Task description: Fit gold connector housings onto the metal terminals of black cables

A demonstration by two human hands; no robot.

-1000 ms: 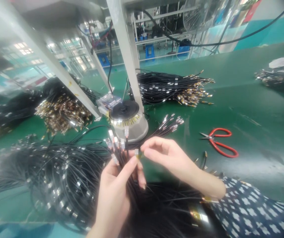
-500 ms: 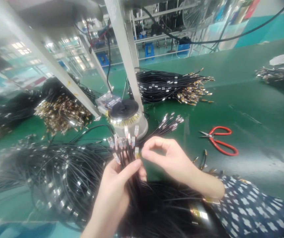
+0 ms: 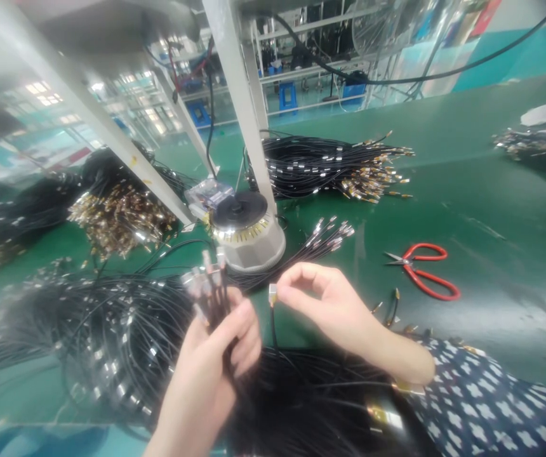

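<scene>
My left hand (image 3: pixel 225 343) is closed around a bundle of black cables (image 3: pixel 213 289), whose silvery box-shaped connectors stick up above the fingers. To its right, my right hand (image 3: pixel 327 301) pinches a single cable by its connector (image 3: pixel 273 293) between thumb and forefinger. That cable's black lead hangs down toward the dark heap of cables (image 3: pixel 301 406) below both hands. Behind the left hand stands a round dispenser (image 3: pixel 249 251) with a black top and a ring of yellow tabs.
Red-handled scissors (image 3: pixel 428 270) lie on the green table (image 3: pixel 468 209) at right. Cable bundles lie at the back (image 3: pixel 311 165), at far left (image 3: pixel 120 212) and beside my left arm (image 3: pixel 111 330). A white metal post (image 3: pixel 237 89) rises behind the dispenser.
My left hand has moved left and slightly down with its bundle. One cable has come apart from the bundle and is now in my right hand, which has barely moved.
</scene>
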